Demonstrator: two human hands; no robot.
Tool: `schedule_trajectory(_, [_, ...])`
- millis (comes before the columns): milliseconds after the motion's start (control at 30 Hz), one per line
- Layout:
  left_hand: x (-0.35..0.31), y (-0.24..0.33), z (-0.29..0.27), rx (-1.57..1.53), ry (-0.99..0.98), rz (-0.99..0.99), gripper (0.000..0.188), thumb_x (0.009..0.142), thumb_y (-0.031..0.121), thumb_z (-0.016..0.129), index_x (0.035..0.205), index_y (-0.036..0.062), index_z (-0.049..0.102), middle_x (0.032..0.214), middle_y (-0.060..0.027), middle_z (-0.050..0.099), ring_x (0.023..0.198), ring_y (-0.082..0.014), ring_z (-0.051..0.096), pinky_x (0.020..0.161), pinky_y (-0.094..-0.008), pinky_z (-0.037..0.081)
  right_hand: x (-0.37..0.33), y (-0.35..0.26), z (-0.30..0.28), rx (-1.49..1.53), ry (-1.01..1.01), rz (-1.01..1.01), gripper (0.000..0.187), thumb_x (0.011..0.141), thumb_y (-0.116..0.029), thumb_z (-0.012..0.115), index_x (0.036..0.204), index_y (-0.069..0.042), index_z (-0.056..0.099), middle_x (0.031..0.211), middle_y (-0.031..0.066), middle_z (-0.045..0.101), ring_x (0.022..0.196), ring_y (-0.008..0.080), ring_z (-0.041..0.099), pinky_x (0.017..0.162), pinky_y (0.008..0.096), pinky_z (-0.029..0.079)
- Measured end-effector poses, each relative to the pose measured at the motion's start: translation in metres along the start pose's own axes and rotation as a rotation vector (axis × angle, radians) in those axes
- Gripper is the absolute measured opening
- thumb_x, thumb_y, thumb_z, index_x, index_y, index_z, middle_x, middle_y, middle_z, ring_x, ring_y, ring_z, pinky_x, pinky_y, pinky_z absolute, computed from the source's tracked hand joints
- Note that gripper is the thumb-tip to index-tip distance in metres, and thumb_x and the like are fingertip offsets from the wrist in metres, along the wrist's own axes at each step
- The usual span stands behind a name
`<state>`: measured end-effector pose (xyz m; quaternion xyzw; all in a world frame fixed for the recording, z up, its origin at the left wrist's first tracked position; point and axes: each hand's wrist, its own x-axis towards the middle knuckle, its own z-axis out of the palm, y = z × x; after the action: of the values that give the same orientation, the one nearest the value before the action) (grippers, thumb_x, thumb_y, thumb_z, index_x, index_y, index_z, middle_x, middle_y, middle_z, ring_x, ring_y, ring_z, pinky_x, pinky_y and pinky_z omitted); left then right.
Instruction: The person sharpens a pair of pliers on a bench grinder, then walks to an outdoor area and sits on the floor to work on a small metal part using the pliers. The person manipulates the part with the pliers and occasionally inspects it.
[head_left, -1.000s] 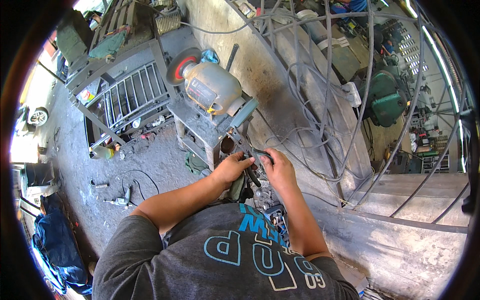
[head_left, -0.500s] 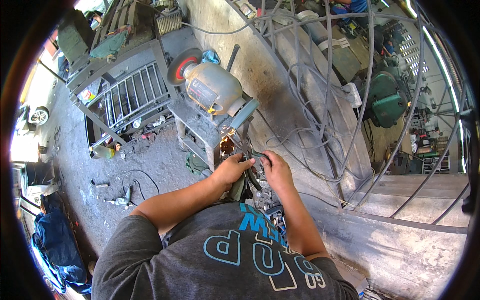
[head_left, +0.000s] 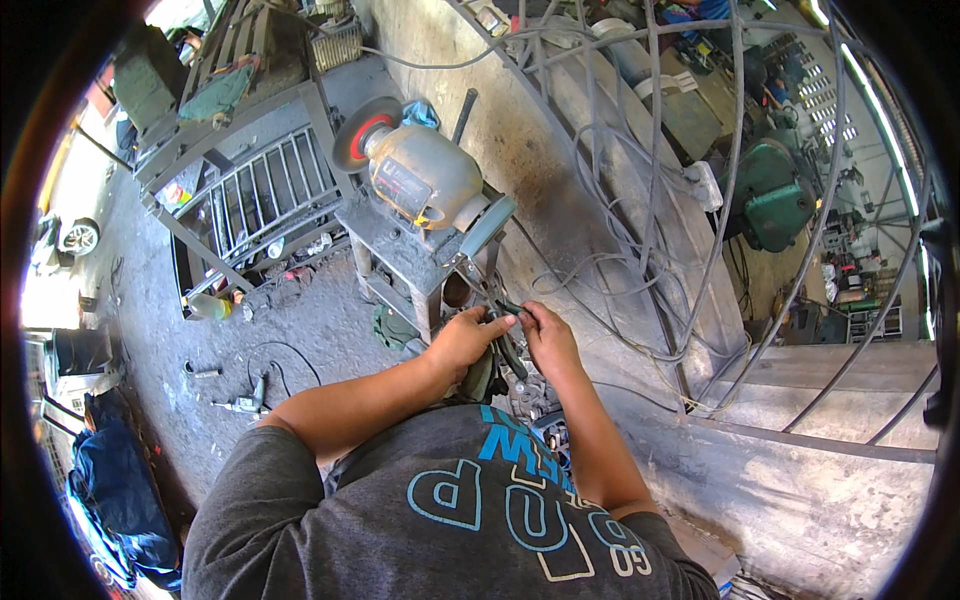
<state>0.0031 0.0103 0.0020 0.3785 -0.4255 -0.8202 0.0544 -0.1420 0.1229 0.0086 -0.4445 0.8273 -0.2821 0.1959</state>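
A bench grinder (head_left: 432,178) with a grey motor body stands in front of me. Its grey grinding wheel (head_left: 489,226) faces my side; a darker disc (head_left: 348,146) with a red centre sits on the far-left end. Just below the grinding wheel, my left hand (head_left: 467,340) is closed around what look like dark-handled pliers (head_left: 510,356). One curved handle hangs below the fingers. My right hand (head_left: 551,342) pinches the other dark handle from the right. The tool's front end reaches up beside the wheel; any small piece in it is too small to make out.
The grinder rests on a metal stand (head_left: 398,262). A barred metal frame (head_left: 262,190) lies to its left. A power drill (head_left: 246,402) with its cord is on the floor. On the right, loose cables (head_left: 612,235) hang along the wall beside a bent-bar grille (head_left: 735,150).
The sparks below the grinding wheel are gone. The front end of the tool now shows beside the wheel, and the right hand has shifted slightly left.
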Motion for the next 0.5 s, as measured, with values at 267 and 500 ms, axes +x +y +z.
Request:
schedule_trajectory(267, [-0.014, 0.002, 0.004, -0.075, -0.028, 0.06, 0.035, 0.092, 0.021, 0.074, 0.115, -0.0024, 0.06, 0.095, -0.0072, 0.068, 0.079, -0.0139, 0.064, 0.069, -0.0282, 0.053, -0.014, -0.017, -0.015, -0.097, 0.249, -0.273, 0.034, 0.096, -0.024, 0.063, 0.124, -0.005, 0.061, 0.115, 0.017, 0.066, 0.101, 0.0362, 0.064, 0.09, 0.0423, 0.05])
schedule_trajectory(500, [-0.018, 0.013, 0.01, -0.15, -0.033, 0.073, 0.036, 0.092, 0.022, 0.074, 0.114, -0.0027, 0.06, 0.095, -0.0068, 0.069, 0.083, -0.0126, 0.063, 0.071, -0.027, 0.052, -0.049, -0.059, -0.022, 0.189, 0.006, -0.13, 0.04, 0.094, -0.014, 0.061, 0.131, 0.0, 0.054, 0.111, 0.0206, 0.067, 0.097, 0.0311, 0.068, 0.084, 0.0387, 0.053])
